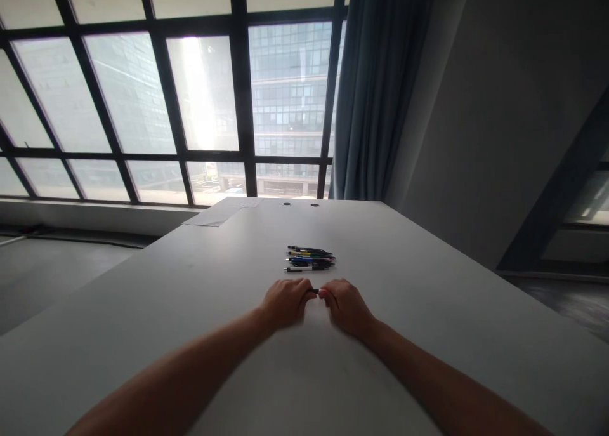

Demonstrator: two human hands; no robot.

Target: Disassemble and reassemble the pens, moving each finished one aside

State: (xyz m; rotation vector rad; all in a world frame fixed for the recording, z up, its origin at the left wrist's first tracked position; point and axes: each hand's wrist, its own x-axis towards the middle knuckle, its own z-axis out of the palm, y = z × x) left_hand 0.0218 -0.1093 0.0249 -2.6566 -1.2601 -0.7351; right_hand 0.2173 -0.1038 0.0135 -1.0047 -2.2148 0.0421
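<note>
My left hand (284,301) and my right hand (346,305) rest on the white table (428,334), fingertips meeting. Between them they pinch a small dark pen (314,290), of which only a short piece shows. Just beyond the hands lies a tidy row of several pens (310,258) with black, blue, yellow and white bodies, side by side and pointing left to right.
Sheets of paper (223,212) lie at the table's far left corner, and two round cable holes (301,204) sit near the far edge. Behind are a large gridded window and a blue curtain (380,87). A grey wall stands to the right.
</note>
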